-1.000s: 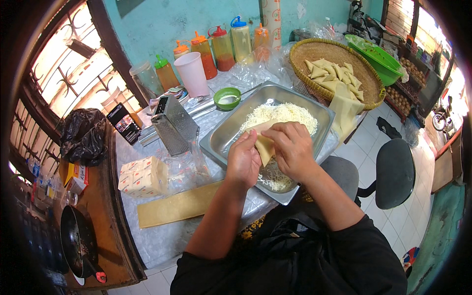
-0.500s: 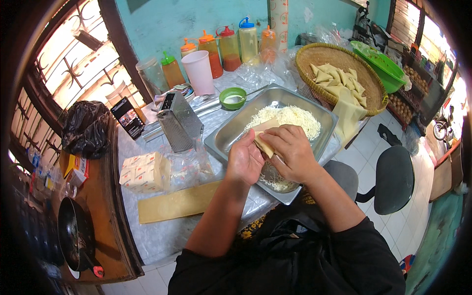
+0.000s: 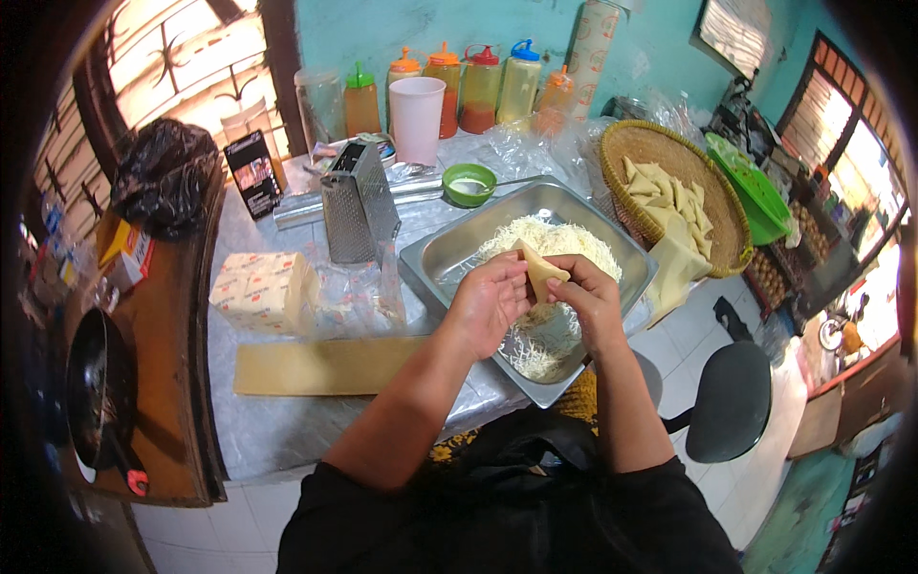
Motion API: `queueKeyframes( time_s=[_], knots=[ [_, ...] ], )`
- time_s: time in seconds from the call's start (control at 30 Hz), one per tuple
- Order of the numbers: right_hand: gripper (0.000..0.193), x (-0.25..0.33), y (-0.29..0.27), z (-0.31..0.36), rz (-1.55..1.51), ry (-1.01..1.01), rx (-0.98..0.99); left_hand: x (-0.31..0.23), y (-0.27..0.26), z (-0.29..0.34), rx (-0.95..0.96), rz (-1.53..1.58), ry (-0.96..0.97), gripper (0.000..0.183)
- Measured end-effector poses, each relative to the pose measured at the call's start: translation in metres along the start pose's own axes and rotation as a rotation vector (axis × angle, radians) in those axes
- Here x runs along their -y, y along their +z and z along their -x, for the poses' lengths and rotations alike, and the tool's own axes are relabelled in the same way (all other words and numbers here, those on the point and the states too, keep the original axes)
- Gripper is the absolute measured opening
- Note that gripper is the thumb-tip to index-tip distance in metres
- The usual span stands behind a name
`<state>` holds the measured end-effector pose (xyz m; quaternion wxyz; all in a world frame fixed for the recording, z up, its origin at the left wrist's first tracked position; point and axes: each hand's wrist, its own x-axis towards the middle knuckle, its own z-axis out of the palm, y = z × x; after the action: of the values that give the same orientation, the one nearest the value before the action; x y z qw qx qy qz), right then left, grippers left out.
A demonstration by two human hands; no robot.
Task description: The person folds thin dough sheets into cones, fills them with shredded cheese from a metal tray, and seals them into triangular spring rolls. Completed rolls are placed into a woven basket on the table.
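Note:
Above a metal tray (image 3: 432, 258), both hands hold a small folded triangular pastry (image 3: 541, 275) of pale dough. My right hand (image 3: 595, 298) pinches its right side between thumb and fingers. My left hand (image 3: 486, 308) is turned palm up, with curled fingers against the pastry's left side. White shreds like grated cheese (image 3: 540, 230) are heaped in the tray behind the hands, with more scattered in its near end. To the right, a round woven basket (image 3: 620, 196) holds several folded pastry triangles (image 3: 669, 191), and a dough sheet (image 3: 677, 263) hangs over its near rim.
Left of the tray stand a metal grater (image 3: 356, 215), a wrapped block (image 3: 263, 290) and a flat strip of dough sheets (image 3: 311, 368). Behind are a green bowl (image 3: 469, 185), a pale cup (image 3: 417, 120) and several sauce bottles (image 3: 478, 96). A black chair (image 3: 729, 400) stands at right.
The dough in my hands has turned from a flatter fold into an upright triangle. My right hand has swung from over the dough to its right side. The view has shifted.

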<state>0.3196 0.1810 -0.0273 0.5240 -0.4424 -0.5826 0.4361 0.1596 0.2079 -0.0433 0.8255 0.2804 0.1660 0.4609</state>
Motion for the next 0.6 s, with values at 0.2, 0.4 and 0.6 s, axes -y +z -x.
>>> queueKeyframes(
  time_s=[0.2,0.4,0.6],
  knots=[
    [0.028,0.007,0.0,0.002,-0.16,0.127,-0.065,-0.004,0.011,0.008,-0.035,-0.045,-0.008,0.037],
    [0.021,0.01,0.008,0.004,-0.126,0.044,-0.113,0.0,0.008,0.005,-0.064,-0.029,-0.003,0.037],
    [0.018,-0.006,0.001,0.002,0.109,-0.098,-0.173,-0.001,0.003,0.002,-0.03,-0.065,-0.05,0.037]
  ],
)
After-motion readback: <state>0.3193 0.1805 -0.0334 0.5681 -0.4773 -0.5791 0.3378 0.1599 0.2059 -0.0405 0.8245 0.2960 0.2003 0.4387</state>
